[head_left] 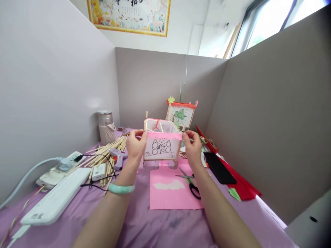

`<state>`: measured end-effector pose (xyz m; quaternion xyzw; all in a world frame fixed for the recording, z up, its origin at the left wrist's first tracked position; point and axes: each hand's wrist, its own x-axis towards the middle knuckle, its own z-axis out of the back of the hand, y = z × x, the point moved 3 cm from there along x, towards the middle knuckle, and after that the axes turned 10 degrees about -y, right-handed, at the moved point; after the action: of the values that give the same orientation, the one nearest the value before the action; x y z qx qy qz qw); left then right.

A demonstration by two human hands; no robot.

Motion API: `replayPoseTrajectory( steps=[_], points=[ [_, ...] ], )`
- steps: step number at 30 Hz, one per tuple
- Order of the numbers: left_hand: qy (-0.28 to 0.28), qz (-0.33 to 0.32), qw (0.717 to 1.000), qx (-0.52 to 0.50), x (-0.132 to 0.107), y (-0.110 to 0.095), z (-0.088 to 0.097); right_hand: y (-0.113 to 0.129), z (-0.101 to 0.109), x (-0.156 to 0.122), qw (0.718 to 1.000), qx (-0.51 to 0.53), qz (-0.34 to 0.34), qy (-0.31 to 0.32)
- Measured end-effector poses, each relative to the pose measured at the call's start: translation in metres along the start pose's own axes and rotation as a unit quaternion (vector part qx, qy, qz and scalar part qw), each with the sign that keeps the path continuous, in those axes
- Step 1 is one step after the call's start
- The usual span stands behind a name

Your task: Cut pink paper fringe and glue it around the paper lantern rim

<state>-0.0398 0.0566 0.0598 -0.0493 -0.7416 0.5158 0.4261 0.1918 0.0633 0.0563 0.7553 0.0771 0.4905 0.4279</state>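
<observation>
Between my hands is a box-shaped paper lantern (162, 146) with wooden stick edges. Its front panel carries a black line drawing, and a pink fringed strip (164, 135) runs along the top of that panel. My left hand (136, 144) pinches the upper left corner, while my right hand (192, 144) pinches the upper right corner by a stick post. A red cord (156, 124) shows at the lantern's open top. Below it, a sheet of pink paper (165, 199) lies on the table with scissors (193, 189), blades apart, resting on its right side.
Wooden sticks (103, 155), a glue gun (119, 157), a white power bank (57, 196) and a power strip (51, 175) lie left. A lidded jar (106, 127) stands behind them. Another lantern (181, 113) is at the back. A black phone (219, 167) and red material (243, 186) lie right.
</observation>
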Motion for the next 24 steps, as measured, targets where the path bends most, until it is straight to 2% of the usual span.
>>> replayPoseTrajectory(
  steps=[7, 15, 24],
  points=[
    [-0.002, -0.01, 1.0, 0.014, 0.003, 0.008, -0.002, -0.013, -0.017, -0.001, 0.999, 0.017, -0.037, 0.016],
    [-0.005, -0.015, 1.0, 0.002, 0.004, 0.008, -0.003, -0.017, -0.02, 0.005, 0.997, 0.036, -0.07, 0.013],
    [0.007, -0.009, 1.0, -0.013, 0.003, 0.005, -0.002, -0.022, -0.02, 0.008, 0.997, 0.042, -0.062, 0.017]
  ],
)
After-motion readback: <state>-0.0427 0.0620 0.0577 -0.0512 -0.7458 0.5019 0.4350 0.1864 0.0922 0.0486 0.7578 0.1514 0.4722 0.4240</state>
